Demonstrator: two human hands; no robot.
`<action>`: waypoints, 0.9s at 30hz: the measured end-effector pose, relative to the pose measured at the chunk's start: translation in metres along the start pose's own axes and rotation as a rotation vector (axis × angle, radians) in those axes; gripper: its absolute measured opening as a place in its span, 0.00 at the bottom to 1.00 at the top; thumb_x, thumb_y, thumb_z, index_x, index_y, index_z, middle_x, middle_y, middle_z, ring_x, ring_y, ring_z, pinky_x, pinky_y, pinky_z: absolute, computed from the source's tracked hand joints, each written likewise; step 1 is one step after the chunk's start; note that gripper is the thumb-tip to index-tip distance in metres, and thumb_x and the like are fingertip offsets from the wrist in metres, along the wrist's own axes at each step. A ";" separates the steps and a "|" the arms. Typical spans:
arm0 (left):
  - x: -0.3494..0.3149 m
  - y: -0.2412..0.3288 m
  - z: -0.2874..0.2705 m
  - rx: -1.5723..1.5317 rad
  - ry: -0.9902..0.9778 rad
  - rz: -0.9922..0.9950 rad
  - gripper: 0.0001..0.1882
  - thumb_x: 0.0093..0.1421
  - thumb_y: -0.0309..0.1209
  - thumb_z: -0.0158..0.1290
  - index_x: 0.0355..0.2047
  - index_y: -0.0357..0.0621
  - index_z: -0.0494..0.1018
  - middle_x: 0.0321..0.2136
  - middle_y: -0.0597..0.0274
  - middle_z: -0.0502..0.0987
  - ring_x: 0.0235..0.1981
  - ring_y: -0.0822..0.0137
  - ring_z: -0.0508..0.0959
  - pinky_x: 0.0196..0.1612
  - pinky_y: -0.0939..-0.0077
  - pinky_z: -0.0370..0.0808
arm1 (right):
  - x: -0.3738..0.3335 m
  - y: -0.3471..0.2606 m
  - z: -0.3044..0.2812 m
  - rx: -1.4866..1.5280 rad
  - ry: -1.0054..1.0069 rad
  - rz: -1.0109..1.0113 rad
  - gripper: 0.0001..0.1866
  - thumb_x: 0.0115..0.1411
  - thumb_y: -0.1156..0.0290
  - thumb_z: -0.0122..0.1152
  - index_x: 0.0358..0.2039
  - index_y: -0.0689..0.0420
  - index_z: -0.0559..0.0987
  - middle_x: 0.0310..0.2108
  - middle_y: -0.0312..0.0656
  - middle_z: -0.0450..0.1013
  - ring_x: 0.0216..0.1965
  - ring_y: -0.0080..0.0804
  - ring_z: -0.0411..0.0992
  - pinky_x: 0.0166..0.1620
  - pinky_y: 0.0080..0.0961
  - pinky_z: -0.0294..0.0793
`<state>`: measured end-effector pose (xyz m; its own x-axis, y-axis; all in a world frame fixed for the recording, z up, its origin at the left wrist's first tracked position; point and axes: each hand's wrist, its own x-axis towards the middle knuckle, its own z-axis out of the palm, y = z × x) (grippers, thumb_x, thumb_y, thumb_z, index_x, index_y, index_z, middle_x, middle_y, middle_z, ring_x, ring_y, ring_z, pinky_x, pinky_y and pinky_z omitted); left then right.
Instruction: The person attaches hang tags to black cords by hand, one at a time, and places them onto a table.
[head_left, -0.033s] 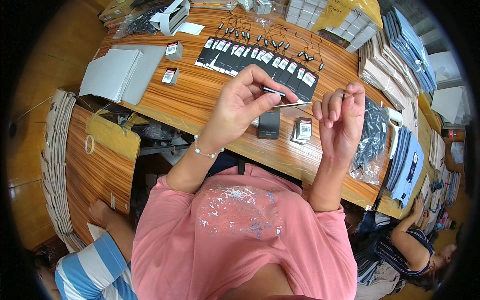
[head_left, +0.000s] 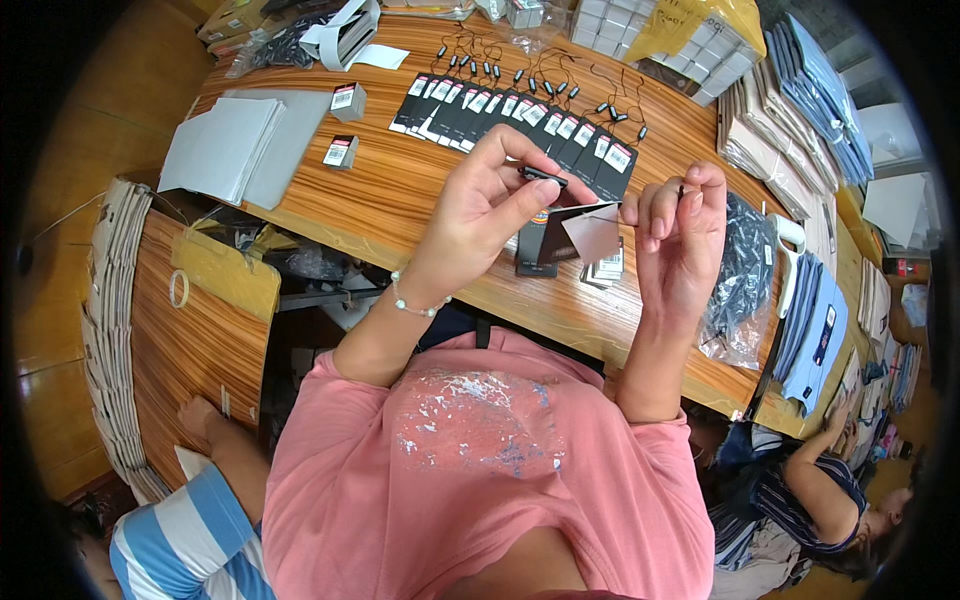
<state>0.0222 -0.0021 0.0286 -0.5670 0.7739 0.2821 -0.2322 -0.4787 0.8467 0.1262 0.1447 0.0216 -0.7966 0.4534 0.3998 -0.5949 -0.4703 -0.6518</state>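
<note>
Currently the left hand (head_left: 482, 208) pinches a black toggle (head_left: 541, 178).

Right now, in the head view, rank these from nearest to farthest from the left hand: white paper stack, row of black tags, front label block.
1. Row of black tags, just beyond the left hand.
2. Front label block, off to the left.
3. White paper stack, farther left.

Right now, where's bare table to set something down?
The table is bare between label stacks and left hand, and between tags and beige piles. Between left and right hand it's crowded: black card, labels, raised card.
</note>
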 end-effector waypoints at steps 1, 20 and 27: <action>0.000 -0.001 0.000 0.026 0.013 0.019 0.05 0.55 0.22 0.48 0.32 0.37 0.66 0.35 0.51 0.73 0.38 0.68 0.74 0.42 0.76 0.71 | 0.000 0.003 0.000 -0.052 0.000 -0.013 0.08 0.60 0.69 0.45 0.39 0.56 0.63 0.16 0.39 0.64 0.18 0.24 0.62 0.30 0.26 0.67; 0.008 0.004 -0.006 0.054 0.130 -0.081 0.11 0.52 0.21 0.52 0.37 0.34 0.67 0.25 0.58 0.73 0.26 0.73 0.76 0.28 0.85 0.73 | -0.001 0.008 0.019 -0.404 0.004 0.151 0.05 0.56 0.80 0.49 0.34 0.64 0.67 0.24 0.43 0.71 0.25 0.22 0.68 0.29 0.16 0.67; 0.008 0.000 -0.008 0.062 0.145 -0.068 0.11 0.54 0.24 0.51 0.36 0.38 0.63 0.27 0.58 0.73 0.25 0.71 0.76 0.25 0.84 0.73 | 0.001 0.004 0.025 -0.438 0.034 0.066 0.06 0.56 0.78 0.50 0.34 0.65 0.68 0.26 0.46 0.72 0.26 0.25 0.69 0.34 0.18 0.69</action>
<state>0.0111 0.0003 0.0274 -0.6605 0.7337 0.1595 -0.2268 -0.3975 0.8892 0.1202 0.1241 0.0359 -0.8229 0.4615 0.3315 -0.4355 -0.1376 -0.8896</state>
